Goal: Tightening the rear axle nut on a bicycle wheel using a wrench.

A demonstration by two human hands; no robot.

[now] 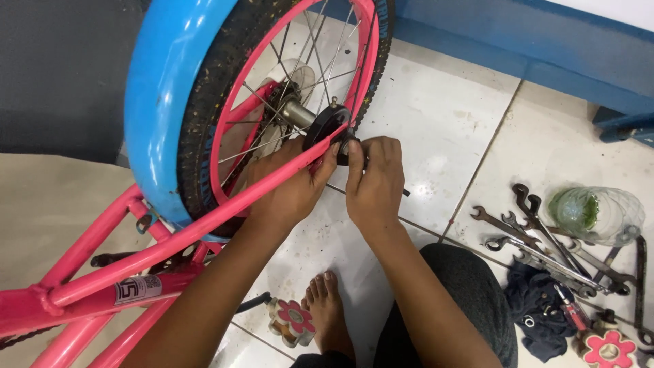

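So both hands are at the pink bike's rear axle (338, 140): left hand (289, 187) fingers curled around the frame stay (204, 225), right hand (375, 178) pinching a small black axle part (345, 150).

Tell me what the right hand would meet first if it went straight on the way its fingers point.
Probably the black axle fitting at the pink wheel's hub; the right hand already touches it, fingertips aimed up-left.

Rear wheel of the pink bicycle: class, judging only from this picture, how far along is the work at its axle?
Done: wrenches lie spread on the tiled floor, and the rear wheel sits in the pink frame. In hand: the left hand and right hand both work a small black part at the axle end. Left: securing it, probably; tightness can't be seen.
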